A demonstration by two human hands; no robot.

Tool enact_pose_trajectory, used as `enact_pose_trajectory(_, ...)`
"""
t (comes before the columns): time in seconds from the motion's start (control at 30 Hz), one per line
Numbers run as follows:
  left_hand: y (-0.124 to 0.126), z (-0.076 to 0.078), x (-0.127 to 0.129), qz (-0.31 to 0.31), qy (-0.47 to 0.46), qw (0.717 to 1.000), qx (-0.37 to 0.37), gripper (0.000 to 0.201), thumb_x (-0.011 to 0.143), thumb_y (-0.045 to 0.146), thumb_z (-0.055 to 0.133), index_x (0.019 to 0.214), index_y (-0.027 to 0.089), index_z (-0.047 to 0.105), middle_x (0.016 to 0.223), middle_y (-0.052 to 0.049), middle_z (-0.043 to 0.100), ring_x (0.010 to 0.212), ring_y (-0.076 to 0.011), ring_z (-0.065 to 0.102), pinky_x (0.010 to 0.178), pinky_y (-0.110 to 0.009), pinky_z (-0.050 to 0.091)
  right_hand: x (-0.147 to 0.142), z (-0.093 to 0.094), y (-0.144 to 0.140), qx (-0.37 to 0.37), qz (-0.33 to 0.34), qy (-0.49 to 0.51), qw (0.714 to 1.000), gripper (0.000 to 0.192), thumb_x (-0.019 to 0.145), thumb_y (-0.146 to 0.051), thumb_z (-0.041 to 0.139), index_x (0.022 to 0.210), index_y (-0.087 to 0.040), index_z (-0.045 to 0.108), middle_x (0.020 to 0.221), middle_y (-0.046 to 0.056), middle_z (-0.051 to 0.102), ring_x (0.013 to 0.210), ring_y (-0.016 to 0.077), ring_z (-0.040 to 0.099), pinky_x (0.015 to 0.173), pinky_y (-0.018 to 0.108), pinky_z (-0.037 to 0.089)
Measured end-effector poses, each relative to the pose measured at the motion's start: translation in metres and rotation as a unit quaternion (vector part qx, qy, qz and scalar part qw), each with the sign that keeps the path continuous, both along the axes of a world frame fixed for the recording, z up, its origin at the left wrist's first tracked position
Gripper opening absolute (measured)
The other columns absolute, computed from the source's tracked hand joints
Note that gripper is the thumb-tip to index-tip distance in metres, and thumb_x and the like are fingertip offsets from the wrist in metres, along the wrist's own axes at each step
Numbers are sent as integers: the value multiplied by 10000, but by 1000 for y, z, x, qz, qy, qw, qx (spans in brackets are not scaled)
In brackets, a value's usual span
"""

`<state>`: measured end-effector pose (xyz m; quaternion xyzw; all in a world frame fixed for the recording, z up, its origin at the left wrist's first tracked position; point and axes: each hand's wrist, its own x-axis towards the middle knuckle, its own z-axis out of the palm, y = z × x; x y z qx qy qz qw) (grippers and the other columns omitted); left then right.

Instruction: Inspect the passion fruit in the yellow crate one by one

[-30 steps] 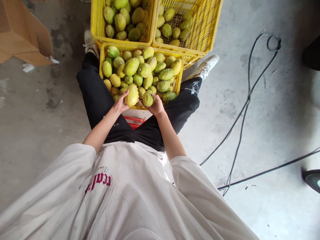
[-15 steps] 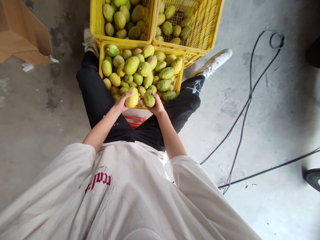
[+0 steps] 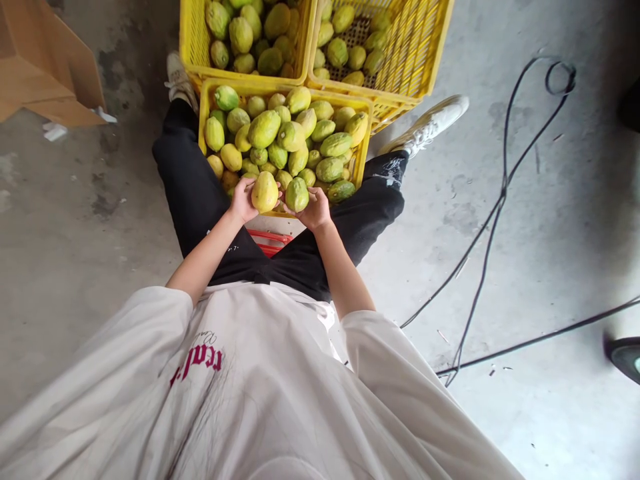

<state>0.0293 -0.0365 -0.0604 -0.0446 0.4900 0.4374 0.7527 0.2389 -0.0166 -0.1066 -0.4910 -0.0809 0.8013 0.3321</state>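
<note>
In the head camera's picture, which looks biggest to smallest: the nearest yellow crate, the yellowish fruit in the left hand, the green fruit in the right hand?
1. nearest yellow crate
2. yellowish fruit
3. green fruit, only slightly smaller; fingers hide part.

Bare grey concrete floor (image 3: 525,220), stained in spots. Three yellow crates (image 3: 363,110) sit on it, packed close together. Black cables (image 3: 493,213) snake across the right side, and a cardboard box (image 3: 45,73) sits top left.
</note>
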Motion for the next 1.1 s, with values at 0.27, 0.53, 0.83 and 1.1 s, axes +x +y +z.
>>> enact_pose_trajectory(0.27,2,6,3,12,19,999,-27,500,1362,475,454,1436,203,867,1163,-126,968,1496,-370,871,1320,-466,667,-1,-7,-3,-1,-7,-14,1000,126,1158,-408,785,1231,-306,786,1092,28,934,1032,273,933,725,315,769)
enact_pose_trajectory(0.53,-3,-12,-1,9,15,1000,-5,356,1296,441,667,1499,189,818,1243,-121,974,1451,-337,914,1338,-503,700,3,-20,-3,11,10,-2,1000,195,1157,-481,812,1256,-314,795,1138,37,936,1008,272,934,658,288,732)
enact_pose_trajectory(0.83,-1,-5,-1,14,-7,1000,-21,513,1273,539,580,1597,235,837,1344,-150,985,1581,-438,867,1263,-581,757,6,-27,-1,60,-2,52,997,237,1085,-519,784,1227,-329,783,1235,51,979,1409,373,917,1130,536,820)
enact_pose_trajectory(1.1,-1,-14,-4,-2,18,1000,-2,438,1329,490,596,1537,205,856,1350,-141,975,1567,-380,832,1352,-500,654,-5,-2,-2,57,30,22,998,85,1207,-329,665,1141,-323,718,1056,44,925,1490,332,858,1214,504,763)
